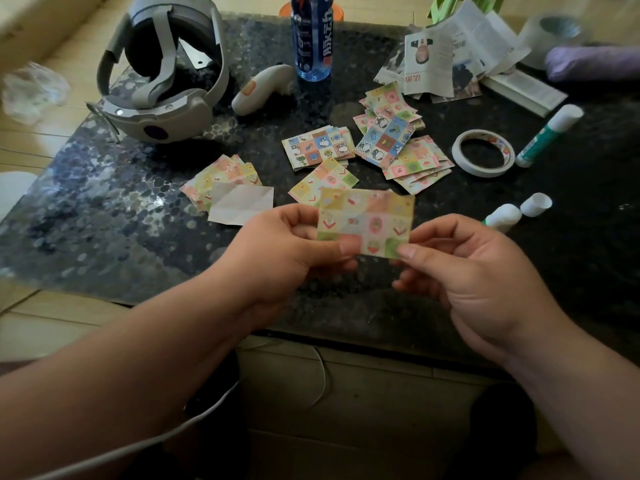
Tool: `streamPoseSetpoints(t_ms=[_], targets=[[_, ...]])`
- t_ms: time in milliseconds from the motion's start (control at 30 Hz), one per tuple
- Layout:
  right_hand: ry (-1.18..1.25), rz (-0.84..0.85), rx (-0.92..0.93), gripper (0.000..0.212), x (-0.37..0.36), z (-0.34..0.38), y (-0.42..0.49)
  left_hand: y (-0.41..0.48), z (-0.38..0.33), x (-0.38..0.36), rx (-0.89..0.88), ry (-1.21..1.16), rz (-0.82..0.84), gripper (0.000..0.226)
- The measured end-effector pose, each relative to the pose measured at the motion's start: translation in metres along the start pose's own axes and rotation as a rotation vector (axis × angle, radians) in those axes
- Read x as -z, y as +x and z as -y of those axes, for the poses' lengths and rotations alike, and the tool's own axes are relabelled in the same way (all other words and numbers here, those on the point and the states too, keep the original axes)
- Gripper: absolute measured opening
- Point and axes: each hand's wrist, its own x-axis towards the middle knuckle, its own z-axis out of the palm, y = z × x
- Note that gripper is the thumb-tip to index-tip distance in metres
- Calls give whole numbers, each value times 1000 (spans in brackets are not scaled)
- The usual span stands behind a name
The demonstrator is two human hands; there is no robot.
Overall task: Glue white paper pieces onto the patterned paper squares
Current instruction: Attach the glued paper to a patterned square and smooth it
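A patterned paper piece is held above the table's near edge. My left hand pinches its lower left side between thumb and fingers, and my right hand pinches its lower right corner. On the dark table lie several piles of patterned squares. A white folded paper piece rests on another patterned pile to the left. An uncapped glue stick lies beside its cap at the right.
A grey headset and its controller sit at the back left, a blue bottle behind. Torn magazine pages, a tape roll and a capped green glue stick lie right. The table ends just below my hands.
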Motion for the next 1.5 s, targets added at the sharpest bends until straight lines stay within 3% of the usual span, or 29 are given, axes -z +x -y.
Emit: streamPoseSetpoints(t_ms=[233,333,500,833,967,1133,1200,1300,1433,1500], targets=[[112,-83,67,37,-10,-6,2,2,11,-8,20,-162,44,37],[130,-63,57,44,-13,-5,1,2,14,-9,22,-117,99,50],[128,8,31,50,-12,-3,-3,2,20,-10,61,-27,165,36],[119,35,-61,44,-5,7,3,4,14,-1,61,81,99,39],[109,20,-97,37,-2,5,5,3,14,1,81,61,118,26],[-14,-19,-136,43,-6,-2,3,3,24,4,47,193,-59,17],[-130,-70,-142,50,-8,-11,4,6,30,7,56,296,-127,24],[-344,-126,-110,54,-10,-28,6,9,35,9,9,666,-165,30],[-562,-180,-55,55,-5,-38,8,-4,42,10,-364,1331,-183,35],[-658,-184,-28,54,-3,-39,7,-19,53,3,-548,1484,-36,50]])
